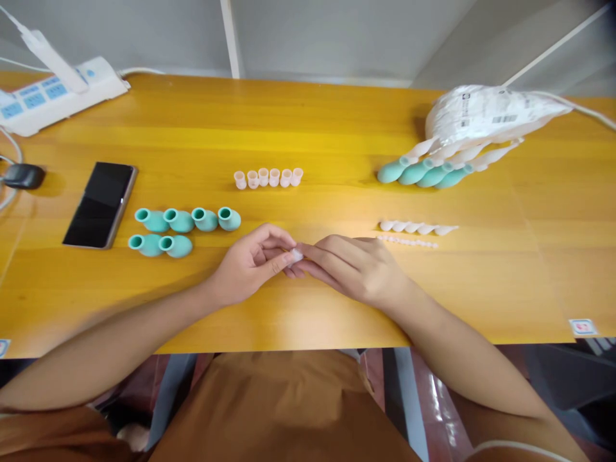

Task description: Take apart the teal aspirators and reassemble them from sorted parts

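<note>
My left hand and my right hand meet at the middle of the yellow table, fingertips pinched together on a small translucent white piece. Left of my left hand lie several teal rubber bulbs in two rows. Beyond my hands stands a row of small pale cups. Right of my right hand lie a row of white tips and a row of tiny white pieces.
A white plastic bag with several teal bulbs fitted with white tips lies at the back right. A black phone, a power strip and a dark mouse are at the left.
</note>
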Available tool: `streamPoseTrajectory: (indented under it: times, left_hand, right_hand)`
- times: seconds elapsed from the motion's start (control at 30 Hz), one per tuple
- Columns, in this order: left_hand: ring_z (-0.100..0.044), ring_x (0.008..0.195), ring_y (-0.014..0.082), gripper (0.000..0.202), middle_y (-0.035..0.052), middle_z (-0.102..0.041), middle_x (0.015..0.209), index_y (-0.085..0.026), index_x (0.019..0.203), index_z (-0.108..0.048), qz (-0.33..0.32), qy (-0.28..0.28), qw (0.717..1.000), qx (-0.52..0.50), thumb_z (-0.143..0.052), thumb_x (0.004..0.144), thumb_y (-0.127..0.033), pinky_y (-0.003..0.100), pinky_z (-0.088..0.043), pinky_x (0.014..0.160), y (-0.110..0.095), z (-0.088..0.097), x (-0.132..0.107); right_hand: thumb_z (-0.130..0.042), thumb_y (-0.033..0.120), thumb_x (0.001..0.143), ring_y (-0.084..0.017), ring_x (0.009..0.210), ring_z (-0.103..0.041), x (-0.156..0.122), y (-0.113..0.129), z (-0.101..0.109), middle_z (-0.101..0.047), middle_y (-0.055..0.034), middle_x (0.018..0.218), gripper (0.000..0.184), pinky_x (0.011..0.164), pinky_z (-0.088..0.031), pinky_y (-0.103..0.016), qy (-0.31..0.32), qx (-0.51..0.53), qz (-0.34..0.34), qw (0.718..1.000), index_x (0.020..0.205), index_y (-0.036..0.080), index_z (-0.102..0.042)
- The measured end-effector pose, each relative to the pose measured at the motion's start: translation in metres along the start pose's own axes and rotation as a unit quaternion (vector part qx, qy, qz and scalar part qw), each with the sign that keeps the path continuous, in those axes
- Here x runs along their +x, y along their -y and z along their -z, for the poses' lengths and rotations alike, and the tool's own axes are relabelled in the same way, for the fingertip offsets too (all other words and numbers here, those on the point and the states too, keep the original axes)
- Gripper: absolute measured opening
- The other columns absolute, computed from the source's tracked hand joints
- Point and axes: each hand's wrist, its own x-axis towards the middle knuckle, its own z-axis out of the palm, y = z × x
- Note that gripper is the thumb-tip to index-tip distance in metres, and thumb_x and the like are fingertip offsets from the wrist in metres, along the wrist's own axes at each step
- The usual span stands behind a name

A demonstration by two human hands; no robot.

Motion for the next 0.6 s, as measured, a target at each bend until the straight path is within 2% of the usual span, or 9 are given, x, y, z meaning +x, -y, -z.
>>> streamPoseTrajectory:
  times: [0.1,0.27,0.43,0.6]
  left_hand:
    - [-0.085,0.088,0.0174,0.029,0.0042,-0.082,0.102,-0.019,0.112,-0.066,-0.013,-0.005,1.0,-0.001,-0.085,0.102,-0.038,0.029,-0.071,0.084,0.0,-0.001,0.0]
    - [-0.085,0.088,0.0176,0.026,0.0047,-0.082,0.102,-0.018,0.116,-0.07,-0.039,0.002,0.999,0.007,-0.082,0.105,-0.038,0.029,-0.071,0.084,-0.002,0.0,0.001]
    - [-0.086,0.088,0.0187,0.025,0.0063,-0.084,0.096,-0.017,0.116,-0.072,-0.043,0.015,0.998,0.03,-0.078,0.108,-0.04,0.029,-0.069,0.084,-0.001,0.004,0.0]
    - [-0.084,0.083,0.0169,0.02,0.0071,-0.084,0.095,-0.016,0.113,-0.075,-0.032,0.003,0.998,0.054,-0.076,0.108,-0.036,0.027,-0.067,0.079,0.0,0.004,0.0]
  right_hand:
    - [-0.073,0.029,0.111,-0.017,0.077,-0.076,-0.003,-0.006,-0.004,-0.081,-0.0037,0.098,0.031,0.066,-0.059,-0.031,-0.005,0.063,-0.043,0.997,0.142,0.024,-0.07]
    - [-0.075,0.026,0.11,-0.016,0.078,-0.076,-0.004,-0.013,-0.007,-0.081,-0.0055,0.1,0.028,0.065,-0.059,-0.029,-0.024,0.119,-0.061,0.991,0.137,0.023,-0.071]
    - [-0.076,0.026,0.109,-0.016,0.071,-0.073,0.0,-0.015,-0.005,-0.08,-0.0054,0.093,0.017,0.058,-0.054,-0.028,-0.042,0.117,-0.064,0.99,0.125,0.021,-0.075]
    - [-0.068,0.02,0.11,-0.015,0.067,-0.07,0.002,-0.022,-0.003,-0.079,-0.0047,0.089,0.01,0.058,-0.052,-0.028,-0.055,0.101,-0.104,0.988,0.114,0.022,-0.078]
